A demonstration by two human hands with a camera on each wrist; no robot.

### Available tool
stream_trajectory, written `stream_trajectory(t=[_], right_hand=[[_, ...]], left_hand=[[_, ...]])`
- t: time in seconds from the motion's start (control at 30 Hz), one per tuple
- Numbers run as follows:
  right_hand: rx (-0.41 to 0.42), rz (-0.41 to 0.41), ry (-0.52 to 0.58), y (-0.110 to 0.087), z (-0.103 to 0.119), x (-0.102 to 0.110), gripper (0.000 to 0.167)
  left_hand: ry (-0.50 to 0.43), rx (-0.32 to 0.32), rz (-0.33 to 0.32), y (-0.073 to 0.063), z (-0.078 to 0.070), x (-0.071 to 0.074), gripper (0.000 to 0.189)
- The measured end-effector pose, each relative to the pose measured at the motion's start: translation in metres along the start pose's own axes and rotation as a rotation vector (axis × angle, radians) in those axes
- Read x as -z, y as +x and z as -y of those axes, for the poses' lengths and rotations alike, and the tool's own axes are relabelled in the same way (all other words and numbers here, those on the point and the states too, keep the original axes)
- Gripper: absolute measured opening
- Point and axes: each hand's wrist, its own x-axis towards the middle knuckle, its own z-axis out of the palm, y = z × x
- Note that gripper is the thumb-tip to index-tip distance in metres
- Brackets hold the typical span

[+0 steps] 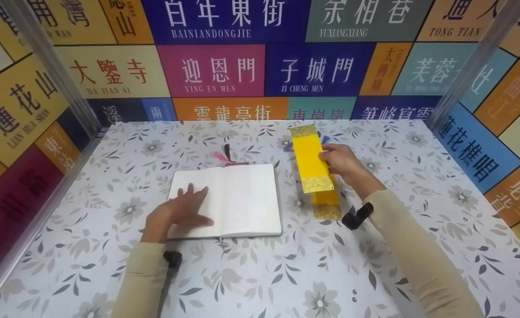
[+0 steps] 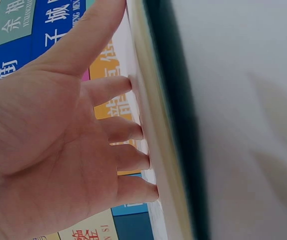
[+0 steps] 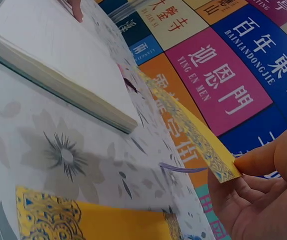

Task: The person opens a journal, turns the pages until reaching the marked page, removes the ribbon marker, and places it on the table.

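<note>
An open notebook (image 1: 251, 201) with blank white pages lies on the table. My left hand (image 1: 182, 211) rests on its left page, fingers spread and fingertips touching the paper; the left wrist view shows the notebook's dark green cover edge (image 2: 176, 100) beside them. To the right of the notebook, my right hand (image 1: 344, 163) pinches a yellow bookmark (image 1: 310, 157) with patterned ends by its right edge, between thumb and fingers. The bookmark is raised and tilted in the right wrist view. Below it, a second yellow bookmark (image 1: 327, 205) lies on the table, partly covered in the head view.
Pink and black tassels (image 1: 227, 153) stick out past the notebook's top edge. A purple tassel (image 1: 324, 142) shows behind the raised bookmark. The table (image 1: 242, 282) has a floral cloth, and panels with large lettering (image 1: 211, 70) stand at the back and sides.
</note>
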Motion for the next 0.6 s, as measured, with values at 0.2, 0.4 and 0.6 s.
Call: stream_trajectory(t=[0.2,0.4,0.6], right_hand=[[0.006,-0.079,0.0,0.002,-0.012,0.029,0.057],[0.019,-0.198,-0.002,0.005,-0.02,0.049,0.057],[0.025,-0.298,-0.025,0.011,-0.027,0.067,0.058]], left_hand=[[0.002,-0.005,-0.005,0.001,0.001,-0.001,0.099],[-0.01,-0.001,-0.008,0.001,0.001,-0.001,0.1],[-0.012,0.004,-0.017,-0.002,-0.001,0.001,0.098]])
